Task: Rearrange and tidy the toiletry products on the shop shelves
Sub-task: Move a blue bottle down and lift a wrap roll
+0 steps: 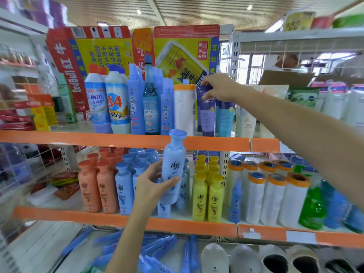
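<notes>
Plainly, at frame centre the left hand (151,184) grips a pale blue shampoo bottle (173,166) tilted before the middle shelf (126,220), while the right hand (218,87) pinches a purple tube (205,113) upper right, whose crowded neighbours could topple.

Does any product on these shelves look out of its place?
Yes. One white roll with an orange cap stands alone on the upper shelf among bottles and tubes, while the other such rolls stand grouped on the shelf below.

Slatted ceiling (197,10) with small round lights (249,7) (two showing), white metal shelving with orange edge strips (118,139), bright windows (250,66) behind.
</notes>
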